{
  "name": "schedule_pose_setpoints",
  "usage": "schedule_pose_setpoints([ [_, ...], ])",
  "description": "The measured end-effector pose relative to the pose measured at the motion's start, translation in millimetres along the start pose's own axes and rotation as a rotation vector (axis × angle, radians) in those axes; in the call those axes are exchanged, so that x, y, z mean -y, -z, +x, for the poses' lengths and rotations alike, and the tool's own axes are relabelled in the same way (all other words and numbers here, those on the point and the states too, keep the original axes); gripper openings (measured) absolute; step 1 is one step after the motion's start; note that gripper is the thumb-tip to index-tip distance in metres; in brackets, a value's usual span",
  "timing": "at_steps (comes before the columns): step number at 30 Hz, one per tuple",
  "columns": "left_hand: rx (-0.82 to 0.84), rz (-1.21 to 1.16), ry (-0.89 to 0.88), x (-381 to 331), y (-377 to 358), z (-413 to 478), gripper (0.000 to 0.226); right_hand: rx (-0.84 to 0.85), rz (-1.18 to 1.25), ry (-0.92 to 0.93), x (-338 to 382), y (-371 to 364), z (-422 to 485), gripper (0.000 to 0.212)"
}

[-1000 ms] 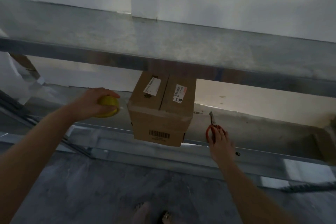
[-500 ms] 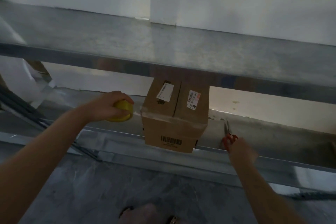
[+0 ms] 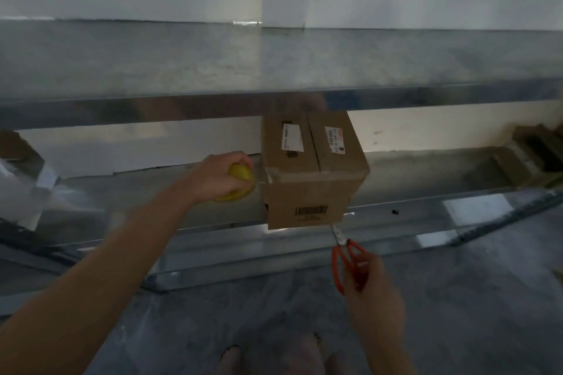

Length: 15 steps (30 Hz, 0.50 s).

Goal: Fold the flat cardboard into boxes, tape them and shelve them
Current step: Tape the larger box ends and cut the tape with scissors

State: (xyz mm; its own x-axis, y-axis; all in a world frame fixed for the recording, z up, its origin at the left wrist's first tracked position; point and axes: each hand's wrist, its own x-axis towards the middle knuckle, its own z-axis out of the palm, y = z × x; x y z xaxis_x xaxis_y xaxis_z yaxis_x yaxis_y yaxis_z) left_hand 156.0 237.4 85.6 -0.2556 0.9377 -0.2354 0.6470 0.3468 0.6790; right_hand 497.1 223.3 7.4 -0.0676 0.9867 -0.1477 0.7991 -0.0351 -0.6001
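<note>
A taped brown cardboard box (image 3: 307,170) with two white labels and a barcode stands on the lower metal shelf (image 3: 426,192), its front overhanging the shelf edge a little. My left hand (image 3: 219,175) grips a yellow tape roll (image 3: 240,183) just left of the box, and a strip of tape runs from the roll to the box's left corner. My right hand (image 3: 374,292) holds red-handled scissors (image 3: 347,256) below the box's right front corner, blades pointing up towards it.
An upper metal shelf (image 3: 274,70) spans the view above the box. More cardboard (image 3: 530,158) lies at the right end of the lower shelf, and a pale object (image 3: 21,179) sits at the left end. Grey floor and my feet (image 3: 274,356) are below.
My right hand has drawn back from the shelf with the scissors, now below the box's corner. My left hand with the tape roll has moved up against the box's left side.
</note>
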Motion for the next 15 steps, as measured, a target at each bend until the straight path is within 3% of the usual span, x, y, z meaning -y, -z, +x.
schedule_pose_setpoints([
  [3, 0.032, -0.002, -0.016, 5, 2, -3, 0.030, 0.151, 0.083, 0.000, 31, -24, -23, 0.035],
  [8, 0.066, -0.024, -0.040, 7, 9, -6, 0.027, 0.472, 0.623, -0.141, 76, -63, -32, 0.020],
  [12, 0.116, -0.015, -0.042, 4, 15, -3, 0.027, 0.532, 0.711, -0.152, 97, -69, -24, 0.014],
  [15, 0.137, 0.008, -0.038, 3, 15, 0, 0.027, 0.543, 0.663, -0.180, 106, -70, -19, 0.020],
])
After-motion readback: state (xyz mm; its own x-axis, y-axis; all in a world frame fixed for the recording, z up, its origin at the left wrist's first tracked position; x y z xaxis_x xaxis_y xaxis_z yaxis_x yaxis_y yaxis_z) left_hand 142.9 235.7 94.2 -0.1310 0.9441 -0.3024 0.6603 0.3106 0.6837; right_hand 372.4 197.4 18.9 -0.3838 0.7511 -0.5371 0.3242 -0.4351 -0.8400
